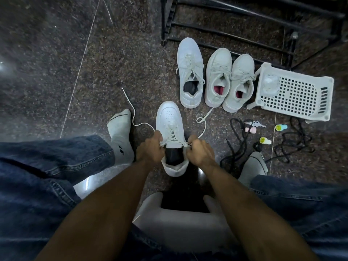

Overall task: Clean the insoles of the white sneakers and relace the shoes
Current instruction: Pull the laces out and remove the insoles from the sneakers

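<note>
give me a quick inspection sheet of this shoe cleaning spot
surface: dark speckled stone floor, glossy.
job's things: white sneaker between the hands, laced to the top eyelets, dark insole inside; three more white sneakers stand in a row behind it.
clutter: white perforated basket lying on its side, two small yellow-capped bottles, keys.
grippers: left hand and right hand each pinch a white lace end.
cables: loose black laces tangled on the floor.
surroundings: black metal rack, socked feet, white stool.
</note>
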Available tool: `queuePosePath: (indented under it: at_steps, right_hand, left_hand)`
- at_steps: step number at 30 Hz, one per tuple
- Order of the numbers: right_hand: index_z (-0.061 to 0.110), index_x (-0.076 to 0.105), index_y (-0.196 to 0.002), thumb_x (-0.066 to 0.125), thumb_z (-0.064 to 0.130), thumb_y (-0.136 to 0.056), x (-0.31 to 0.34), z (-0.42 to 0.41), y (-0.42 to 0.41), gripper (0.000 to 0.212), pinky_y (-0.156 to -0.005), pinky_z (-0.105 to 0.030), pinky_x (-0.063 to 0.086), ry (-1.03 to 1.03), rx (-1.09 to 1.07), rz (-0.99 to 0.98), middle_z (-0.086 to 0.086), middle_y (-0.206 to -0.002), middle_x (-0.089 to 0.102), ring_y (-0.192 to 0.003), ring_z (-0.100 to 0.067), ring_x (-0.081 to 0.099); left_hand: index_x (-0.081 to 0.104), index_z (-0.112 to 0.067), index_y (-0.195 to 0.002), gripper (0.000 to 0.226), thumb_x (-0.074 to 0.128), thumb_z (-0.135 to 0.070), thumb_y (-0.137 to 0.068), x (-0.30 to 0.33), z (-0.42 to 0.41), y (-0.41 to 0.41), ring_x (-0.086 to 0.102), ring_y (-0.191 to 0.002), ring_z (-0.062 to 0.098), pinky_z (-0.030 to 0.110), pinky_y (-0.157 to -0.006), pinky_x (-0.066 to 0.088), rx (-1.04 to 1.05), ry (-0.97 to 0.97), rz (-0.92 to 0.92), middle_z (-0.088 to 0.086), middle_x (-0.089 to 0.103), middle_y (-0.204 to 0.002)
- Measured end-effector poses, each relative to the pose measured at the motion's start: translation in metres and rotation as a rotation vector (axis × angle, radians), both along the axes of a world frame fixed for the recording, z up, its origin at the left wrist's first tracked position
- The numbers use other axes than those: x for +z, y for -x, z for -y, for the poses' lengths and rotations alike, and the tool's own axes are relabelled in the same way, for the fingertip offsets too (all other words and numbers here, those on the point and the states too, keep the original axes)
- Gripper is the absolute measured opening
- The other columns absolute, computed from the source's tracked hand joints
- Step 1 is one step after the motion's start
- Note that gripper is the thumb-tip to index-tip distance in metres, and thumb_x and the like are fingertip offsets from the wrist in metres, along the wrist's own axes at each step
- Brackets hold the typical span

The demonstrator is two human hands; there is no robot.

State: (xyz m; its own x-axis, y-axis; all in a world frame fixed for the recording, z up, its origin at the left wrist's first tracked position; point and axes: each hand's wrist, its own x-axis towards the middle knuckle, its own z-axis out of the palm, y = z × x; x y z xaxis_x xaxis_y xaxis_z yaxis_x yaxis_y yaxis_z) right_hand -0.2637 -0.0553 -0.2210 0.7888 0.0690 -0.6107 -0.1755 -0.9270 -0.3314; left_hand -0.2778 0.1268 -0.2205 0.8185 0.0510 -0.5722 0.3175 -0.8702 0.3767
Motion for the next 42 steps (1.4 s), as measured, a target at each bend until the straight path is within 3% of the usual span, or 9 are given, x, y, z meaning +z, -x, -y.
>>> queuePosePath:
  at_steps: [5, 11, 16, 22, 24, 27, 31, 38, 42]
  right_hand:
    - [0.016, 0.049, -0.112, 0.052, 0.024, -0.088, 0.001, -0.001, -0.004, 0.026, -0.081, -0.040, 0.046, -0.002, -0.011, -0.010, -0.016, -0.109, 0.066, -0.103, -0.038, 0.060]
    - [0.015, 0.045, -0.116, 0.054, 0.021, -0.085, -0.001, -0.014, 0.001, 0.033, -0.081, -0.042, 0.045, -0.020, 0.003, 0.009, -0.019, -0.108, 0.064, -0.101, -0.040, 0.059]
    - [0.018, 0.047, -0.116, 0.056, 0.020, -0.085, -0.001, -0.012, 0.000, 0.032, -0.077, -0.041, 0.045, -0.031, -0.075, 0.002, -0.016, -0.106, 0.065, -0.100, -0.040, 0.060]
    - [0.017, 0.046, -0.119, 0.056, 0.019, -0.087, -0.001, -0.013, 0.000, 0.033, -0.079, -0.042, 0.046, -0.030, -0.060, 0.007, -0.017, -0.107, 0.065, -0.102, -0.040, 0.060]
    - [0.016, 0.046, -0.119, 0.056, 0.018, -0.087, 0.001, -0.015, -0.001, 0.033, -0.080, -0.042, 0.046, -0.032, -0.043, 0.011, -0.018, -0.108, 0.064, -0.102, -0.040, 0.059]
    - [0.012, 0.043, -0.119, 0.054, 0.019, -0.087, 0.005, -0.019, 0.000, 0.034, -0.079, -0.041, 0.045, -0.024, -0.006, 0.023, -0.019, -0.107, 0.064, -0.102, -0.041, 0.059]
    - [0.009, 0.041, -0.113, 0.052, 0.018, -0.087, 0.005, -0.019, 0.002, 0.030, -0.076, -0.040, 0.044, -0.019, 0.007, 0.046, -0.020, -0.105, 0.065, -0.099, -0.041, 0.060]
    - [0.010, 0.043, -0.113, 0.050, 0.015, -0.087, 0.006, 0.002, -0.013, 0.027, -0.076, -0.040, 0.046, 0.009, -0.032, 0.081, -0.019, -0.101, 0.067, -0.094, -0.040, 0.063]
    - [0.015, 0.047, -0.105, 0.056, 0.017, -0.085, 0.001, 0.003, -0.016, 0.022, -0.078, -0.038, 0.046, -0.010, -0.110, 0.038, -0.015, -0.098, 0.067, -0.095, -0.037, 0.063]
  left_hand:
    - [0.048, -0.030, -0.130, 0.052, 0.056, -0.011, -0.082, -0.009, 0.014, -0.001, 0.054, -0.109, 0.029, 0.040, -0.073, 0.049, -0.286, -0.051, 0.152, 0.002, 0.046, -0.125]
    - [0.068, -0.018, -0.106, 0.031, 0.064, -0.029, -0.077, -0.011, 0.023, -0.012, 0.047, -0.113, 0.027, 0.039, -0.085, 0.044, -0.347, -0.097, 0.186, 0.006, 0.050, -0.117]
    - [0.069, -0.023, -0.047, 0.019, 0.066, -0.010, -0.060, 0.002, 0.031, -0.046, 0.062, -0.086, 0.020, 0.028, -0.080, 0.051, 0.355, 0.480, -0.190, -0.007, 0.067, -0.070]
    - [0.059, -0.011, -0.046, 0.024, 0.059, -0.001, -0.068, 0.006, 0.018, -0.049, 0.052, -0.069, 0.015, 0.012, -0.058, 0.042, 0.591, 0.729, -0.345, -0.003, 0.059, -0.057]
    - [0.062, -0.012, -0.057, 0.019, 0.065, 0.001, -0.070, -0.002, 0.019, -0.040, 0.057, -0.078, 0.021, 0.021, -0.064, 0.044, 0.647, 0.663, -0.256, 0.000, 0.062, -0.066]
    - [0.055, -0.018, -0.089, 0.030, 0.070, 0.000, -0.071, -0.012, 0.018, -0.020, 0.056, -0.091, 0.024, 0.030, -0.073, 0.046, 0.316, 0.381, -0.004, 0.005, 0.058, -0.096]
    - [0.040, -0.022, -0.123, 0.050, 0.063, -0.014, -0.079, -0.010, 0.016, -0.011, 0.058, -0.099, 0.033, 0.040, -0.081, 0.049, 0.081, 0.085, -0.044, 0.007, 0.056, -0.111]
    - [0.033, -0.025, -0.123, 0.046, 0.055, -0.024, -0.083, -0.015, -0.016, -0.012, 0.061, -0.099, 0.035, 0.037, -0.077, 0.045, -0.007, -0.010, -0.093, 0.008, 0.060, -0.115]
    - [0.048, -0.016, -0.111, 0.032, 0.054, -0.022, -0.081, -0.018, -0.009, -0.002, 0.054, -0.104, 0.033, 0.043, -0.077, 0.048, -0.119, -0.058, 0.138, 0.008, 0.053, -0.114]
